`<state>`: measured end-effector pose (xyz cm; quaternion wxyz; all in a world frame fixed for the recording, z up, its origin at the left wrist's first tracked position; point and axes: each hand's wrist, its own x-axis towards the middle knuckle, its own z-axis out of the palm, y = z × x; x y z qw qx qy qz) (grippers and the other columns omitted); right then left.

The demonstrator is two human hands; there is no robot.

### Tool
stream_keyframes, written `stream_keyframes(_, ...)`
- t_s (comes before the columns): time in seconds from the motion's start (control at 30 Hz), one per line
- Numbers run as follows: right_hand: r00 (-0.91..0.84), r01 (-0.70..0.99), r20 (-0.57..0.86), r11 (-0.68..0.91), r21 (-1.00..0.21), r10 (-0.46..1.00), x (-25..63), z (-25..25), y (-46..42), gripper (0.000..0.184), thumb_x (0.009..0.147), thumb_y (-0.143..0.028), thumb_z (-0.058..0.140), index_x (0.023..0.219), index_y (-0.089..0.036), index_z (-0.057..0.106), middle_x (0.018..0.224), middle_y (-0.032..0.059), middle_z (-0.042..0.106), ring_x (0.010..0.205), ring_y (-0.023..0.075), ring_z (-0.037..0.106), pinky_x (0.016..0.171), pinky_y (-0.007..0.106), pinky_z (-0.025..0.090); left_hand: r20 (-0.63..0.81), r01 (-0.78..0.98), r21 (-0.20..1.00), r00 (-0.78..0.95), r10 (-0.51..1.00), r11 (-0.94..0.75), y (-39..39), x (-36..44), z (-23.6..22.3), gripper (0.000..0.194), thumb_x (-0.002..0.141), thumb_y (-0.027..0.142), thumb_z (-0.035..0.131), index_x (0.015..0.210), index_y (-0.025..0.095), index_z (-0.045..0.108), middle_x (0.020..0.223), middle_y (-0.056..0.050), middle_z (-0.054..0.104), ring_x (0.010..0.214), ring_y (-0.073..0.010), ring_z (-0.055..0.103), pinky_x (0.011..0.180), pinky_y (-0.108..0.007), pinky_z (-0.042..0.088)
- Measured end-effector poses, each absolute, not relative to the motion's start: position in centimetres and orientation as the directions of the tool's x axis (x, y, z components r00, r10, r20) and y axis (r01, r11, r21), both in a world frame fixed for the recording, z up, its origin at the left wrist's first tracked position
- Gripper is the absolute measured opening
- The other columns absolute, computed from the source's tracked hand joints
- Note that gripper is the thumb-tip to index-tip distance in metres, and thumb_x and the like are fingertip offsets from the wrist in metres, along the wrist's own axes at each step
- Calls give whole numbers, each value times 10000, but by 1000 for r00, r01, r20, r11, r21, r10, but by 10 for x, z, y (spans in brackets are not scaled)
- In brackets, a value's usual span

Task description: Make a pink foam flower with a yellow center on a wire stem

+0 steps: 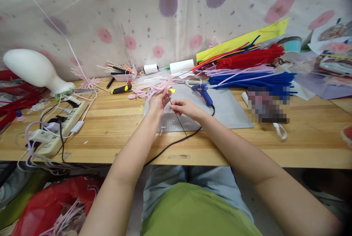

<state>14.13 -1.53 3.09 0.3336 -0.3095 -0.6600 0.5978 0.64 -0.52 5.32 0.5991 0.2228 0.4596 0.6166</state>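
My left hand (158, 104) is closed around a pale pink fuzzy pipe-cleaner shape (157, 88), which sticks out beyond the fingers. A thin dark stem (180, 121) runs from the left fingers down toward the table's front. My right hand (188, 109) pinches this stem between thumb and fingertips, just right of the left hand. How the stem meets the pink shape is hidden by the fingers. Both hands are above a grey mat (231, 113). On the mat, beyond my right hand, lies a blue glue gun (203, 93) with a black cord.
Bundles of blue pipe cleaners (253, 80) and red pipe cleaners (247, 58) lie at the back right. Scissors (192, 81) and a yellow-black utility knife (121, 89) are behind the hands. A cabled power strip (64, 127) and a white foam head form (35, 69) stand left.
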Motion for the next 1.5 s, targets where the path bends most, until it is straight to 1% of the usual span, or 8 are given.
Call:
stream_keyframes(0.1, -599, -7, 75, 88, -996, 797, 139, 29, -13, 290, 719, -421, 631, 622, -178, 505, 515, -57, 461, 471, 62, 421, 473, 219, 321, -284, -589, 795, -143, 948, 150, -5, 7, 54, 42, 816, 180, 613, 793, 146, 611, 694, 9, 672, 760, -97, 674, 821, -237, 494)
stream_keyframes(0.27, -652, -83, 64, 13, -997, 756, 141, 26, -9, 306, 724, -450, 648, 719, -162, 546, 621, -40, 520, 512, 54, 430, 495, 215, 317, -299, -645, 709, 89, 950, 284, -9, -6, 55, 107, 868, 216, 553, 865, 150, 637, 742, -2, 697, 730, -92, 675, 827, -242, 510)
stream_keyframes(0.4, -691, -147, 57, -63, -987, 720, 144, 29, -12, 316, 729, -455, 664, 771, -153, 581, 631, -42, 511, 514, 47, 407, 492, 210, 300, -200, -648, 714, 173, 964, 264, -13, -17, 54, 176, 898, 209, 492, 914, 142, 654, 854, -31, 720, 799, -110, 682, 906, -301, 502)
stream_keyframes(0.6, -705, -130, 6, -120, -984, 710, 144, 33, -15, 326, 731, -444, 674, 834, -140, 619, 608, -46, 491, 502, 47, 379, 476, 208, 286, -201, -578, 793, 44, 979, 189, -15, -18, 55, 163, 878, 158, 509, 803, 125, 650, 745, -33, 700, 705, -100, 667, 906, -324, 501)
stream_keyframes(0.77, -698, -98, -16, -117, -988, 716, 141, 30, -14, 319, 722, -437, 685, 823, -140, 623, 624, -38, 504, 527, 51, 422, 487, 203, 310, -245, -553, 819, -90, 965, 156, -16, -6, 59, 199, 878, 164, 512, 717, 114, 618, 627, -16, 656, 575, -79, 623, 794, -271, 525)
stream_keyframes(1.0, -702, -144, 23, -111, -983, 712, 142, 29, -13, 317, 716, -442, 690, 816, -151, 612, 655, -31, 543, 524, 50, 447, 498, 203, 348, -226, -584, 799, -70, 972, 144, -19, 4, 63, 152, 866, 239, 556, 806, 135, 649, 793, -33, 711, 726, -97, 672, 807, -251, 519)
stream_keyframes(1.27, -700, -97, -27, -133, -986, 713, 142, 33, -16, 325, 685, -446, 716, 738, -150, 593, 604, -43, 517, 505, 42, 435, 488, 191, 347, -230, -588, 801, -133, 964, 110, -13, 2, 57, 157, 853, 198, 573, 725, 122, 623, 603, 12, 641, 541, -46, 599, 793, -245, 538)
stream_keyframes(1.5, -707, -74, -52, -148, -986, 705, 138, 34, -20, 363, 666, -481, 723, 708, -148, 585, 640, -18, 576, 519, 45, 472, 503, 189, 385, -196, -541, 837, -151, 969, 85, -13, 1, 58, 141, 847, 172, 578, 732, 110, 630, 594, 14, 628, 512, -38, 583, 706, -211, 544)
